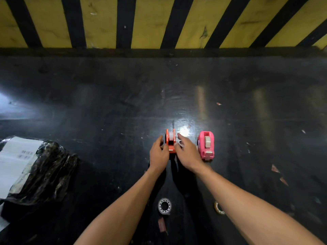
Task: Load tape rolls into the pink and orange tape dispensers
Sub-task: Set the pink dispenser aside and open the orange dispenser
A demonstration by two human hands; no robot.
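Note:
An orange tape dispenser [170,140] stands upright on the dark table with a whitish roll between its side walls. My left hand [158,155] grips its left side. My right hand [188,152] touches its right side, index finger stretched forward. A pink tape dispenser [206,145] sits just right of my right hand, with a roll in its slot. Near the front, a clear tape roll [164,206] with a white core lies flat between my forearms. A second roll [218,208] with a yellowish rim shows partly beside my right forearm.
A black plastic-wrapped parcel [33,169] with a white shipping label lies at the left edge. Small red and white paper scraps [275,168] dot the table on the right. A yellow and black striped barrier [159,22] runs along the far edge.

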